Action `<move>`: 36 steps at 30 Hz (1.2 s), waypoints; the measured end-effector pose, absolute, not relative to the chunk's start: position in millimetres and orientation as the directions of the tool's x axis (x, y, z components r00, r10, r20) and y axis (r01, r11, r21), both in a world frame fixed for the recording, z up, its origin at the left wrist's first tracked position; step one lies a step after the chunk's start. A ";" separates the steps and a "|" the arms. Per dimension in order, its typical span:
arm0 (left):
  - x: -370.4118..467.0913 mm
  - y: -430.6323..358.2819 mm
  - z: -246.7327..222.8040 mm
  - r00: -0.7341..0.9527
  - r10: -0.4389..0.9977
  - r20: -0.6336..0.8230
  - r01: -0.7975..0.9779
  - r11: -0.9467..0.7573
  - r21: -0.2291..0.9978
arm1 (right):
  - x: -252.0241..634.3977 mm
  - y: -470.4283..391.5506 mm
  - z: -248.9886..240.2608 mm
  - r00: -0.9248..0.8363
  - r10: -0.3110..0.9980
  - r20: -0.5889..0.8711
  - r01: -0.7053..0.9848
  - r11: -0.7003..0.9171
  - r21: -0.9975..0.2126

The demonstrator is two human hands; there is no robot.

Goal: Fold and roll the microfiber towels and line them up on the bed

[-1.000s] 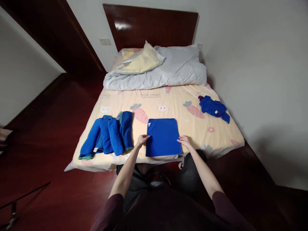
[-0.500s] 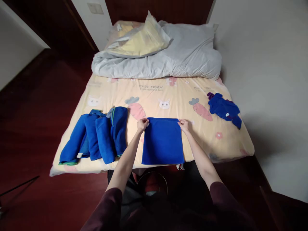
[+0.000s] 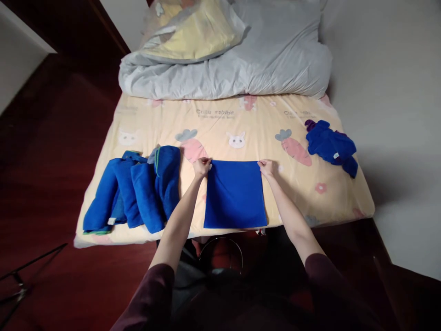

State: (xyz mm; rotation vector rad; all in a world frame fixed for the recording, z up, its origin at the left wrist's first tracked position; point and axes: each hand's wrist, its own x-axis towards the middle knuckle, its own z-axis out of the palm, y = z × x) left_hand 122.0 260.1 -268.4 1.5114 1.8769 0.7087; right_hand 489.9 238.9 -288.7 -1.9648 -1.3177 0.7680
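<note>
A square blue towel [image 3: 236, 195] lies spread at the front edge of the bed, its far edge stretched straight between my hands. My left hand [image 3: 201, 167] pinches the far left corner. At the far right corner, my right hand [image 3: 267, 168] is closed on the cloth in the same way. To the left of my left arm lie several rolled or folded blue towels [image 3: 144, 193], side by side, some with green edging and one with a white tag. A crumpled heap of blue cloths [image 3: 330, 145], with some purple showing, rests near the bed's right edge.
The bed has a yellow sheet [image 3: 258, 124] printed with carrots and rabbits. Across its far end lie a bunched grey quilt [image 3: 275, 64] and a yellow pillow [image 3: 203, 34]. A wall [image 3: 389, 115] runs along the right. A thin black stand [image 3: 20, 285] is on the floor at left.
The view has tilted down and come a little closer to the bed. Both hands keep hold of the towel's far corners, and its far edge looks smoother and straighter.
</note>
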 end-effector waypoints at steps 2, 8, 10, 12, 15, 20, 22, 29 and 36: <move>124.3 262.5 -265.0 -0.109 0.984 -0.139 0.673 0.176 0.718 | 486.4 241.1 -284.7 0.354 0.928 -0.118 0.622 -0.328 -0.712; 123.8 270.2 -245.5 0.158 0.962 -0.221 0.802 0.005 0.597 | 477.9 246.7 -269.0 0.285 0.918 -0.278 0.717 -0.396 -0.573; 121.6 275.2 -240.3 0.208 0.933 -0.293 0.841 -0.018 0.540 | 481.1 251.7 -265.2 0.219 0.908 -0.358 0.752 -0.391 -0.531; 120.0 282.9 -236.9 0.213 0.923 -0.321 0.861 -0.022 0.509 | 486.3 259.6 -262.9 0.198 0.904 -0.379 0.773 -0.382 -0.507; 124.2 295.3 -233.6 0.154 0.955 -0.254 0.859 -0.003 0.512 | 488.3 273.4 -260.0 0.274 0.922 -0.274 0.759 -0.382 -0.526; 164.3 270.0 -232.6 -0.027 0.998 0.057 0.839 -0.009 0.543 | 446.5 255.3 -254.5 0.201 0.977 0.066 0.823 -0.132 -0.553; 183.3 236.5 -240.2 0.073 0.984 0.162 0.829 -0.150 0.539 | 423.4 227.5 -256.6 -0.010 0.986 0.167 0.871 0.091 -0.482; 178.2 195.6 -281.1 0.272 0.958 0.095 0.789 -0.278 0.549 | 435.6 199.7 -276.2 -0.209 0.978 0.021 0.905 0.201 -0.374; 186.6 202.9 -256.8 0.206 0.975 0.077 0.818 -0.215 0.533 | 417.7 187.0 -250.3 -0.124 0.990 0.068 0.927 0.140 -0.348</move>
